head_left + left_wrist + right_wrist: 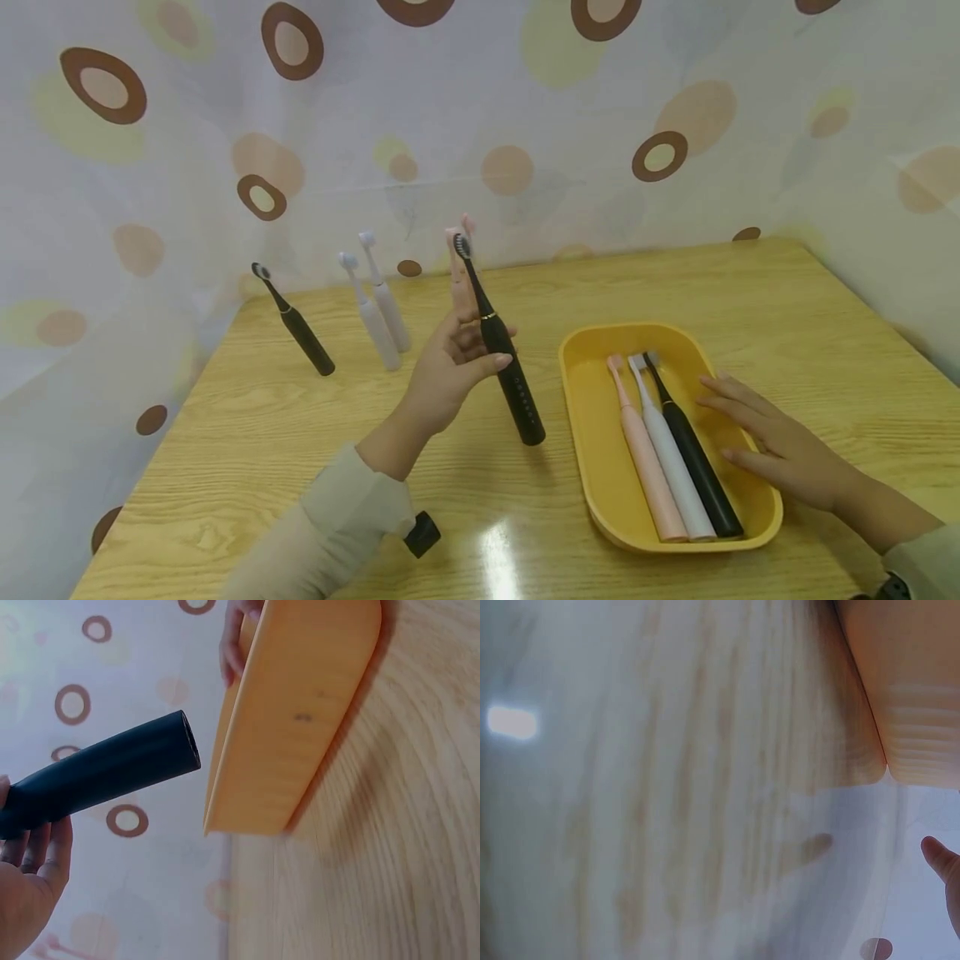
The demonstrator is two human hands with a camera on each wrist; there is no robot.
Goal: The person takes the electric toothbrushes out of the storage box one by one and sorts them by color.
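Observation:
My left hand pinches a black electric toothbrush by its handle, brush head up, above the table left of a yellow tray. In the left wrist view the handle's round base points toward the tray's side. Fingers of my right hand lie extended at the tray's right rim. Inside the tray, side by side, are a pink toothbrush, a white toothbrush and a second black toothbrush. The right wrist view catches only a fingertip and the tray's outer wall.
Another black toothbrush stands at the table's left. Two white toothbrushes, one in front, one behind, stand beside it. Pink toothbrushes are partly hidden behind my left hand. A patterned cloth hangs behind the wooden table.

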